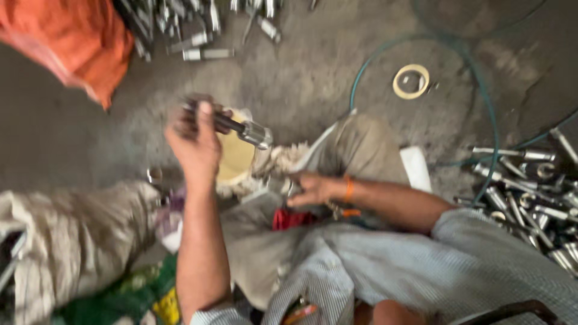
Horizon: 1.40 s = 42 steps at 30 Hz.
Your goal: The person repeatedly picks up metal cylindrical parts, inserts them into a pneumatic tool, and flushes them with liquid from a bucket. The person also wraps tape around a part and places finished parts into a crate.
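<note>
My left hand (195,135) is raised and shut on a metal rod-shaped part (244,129) with a shiny cylindrical end that points right. Under it sits a yellowish round container (235,159) beside a wad of pale rag (280,159). My right hand (313,189), with an orange band on the wrist, rests low between my knees, its fingers curled over something small that the blur hides. I am seated on the grey floor with my knees spread.
A pile of shiny metal parts (530,198) lies at the right, and more metal parts (192,27) lie at the top. An orange cloth (78,42) is at the top left. A roll of tape (411,81) and a green hose (481,102) lie on the floor.
</note>
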### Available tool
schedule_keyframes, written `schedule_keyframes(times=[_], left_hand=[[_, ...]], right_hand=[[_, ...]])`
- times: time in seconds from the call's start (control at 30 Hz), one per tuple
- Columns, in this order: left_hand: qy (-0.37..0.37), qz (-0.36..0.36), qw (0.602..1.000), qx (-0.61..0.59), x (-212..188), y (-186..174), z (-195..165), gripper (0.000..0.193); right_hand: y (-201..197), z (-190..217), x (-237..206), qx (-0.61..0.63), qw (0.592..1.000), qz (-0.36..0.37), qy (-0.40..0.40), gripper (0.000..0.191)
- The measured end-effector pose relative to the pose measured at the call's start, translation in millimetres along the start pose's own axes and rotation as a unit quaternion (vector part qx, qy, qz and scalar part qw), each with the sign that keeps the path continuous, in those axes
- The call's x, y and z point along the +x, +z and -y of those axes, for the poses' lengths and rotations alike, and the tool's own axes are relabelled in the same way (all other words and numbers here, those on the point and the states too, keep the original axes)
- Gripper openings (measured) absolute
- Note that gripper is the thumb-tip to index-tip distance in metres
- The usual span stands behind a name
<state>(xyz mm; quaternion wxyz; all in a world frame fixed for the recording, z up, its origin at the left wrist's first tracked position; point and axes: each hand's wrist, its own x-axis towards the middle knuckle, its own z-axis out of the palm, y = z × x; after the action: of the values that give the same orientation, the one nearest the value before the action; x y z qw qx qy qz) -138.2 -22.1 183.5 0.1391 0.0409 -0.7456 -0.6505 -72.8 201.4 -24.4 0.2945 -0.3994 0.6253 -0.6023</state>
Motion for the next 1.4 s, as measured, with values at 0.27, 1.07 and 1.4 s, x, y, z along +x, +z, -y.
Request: schedule_keyframes(times=[0.27,1.07,1.4], left_hand=[[0.03,0.18,0.947,0.264,57.3,87.8,91.9,0.019],[0.031,0.285,0.875,0.389,22.7,18.2,2.8,0.044],[-0.03,0.06,0.909,0.411,-214.7,-109.0,-95.8,0.046]], right_hand=[[-7.4,-12.2,8.1,0.077,0.995,0.008,0.057,0.07],[-10.6,-9.8,20.2,0.041,0.996,-0.018,0.078,0.073],[-20.7,10.0,3.9,0.332,0.923,-0.014,0.192,0.02]])
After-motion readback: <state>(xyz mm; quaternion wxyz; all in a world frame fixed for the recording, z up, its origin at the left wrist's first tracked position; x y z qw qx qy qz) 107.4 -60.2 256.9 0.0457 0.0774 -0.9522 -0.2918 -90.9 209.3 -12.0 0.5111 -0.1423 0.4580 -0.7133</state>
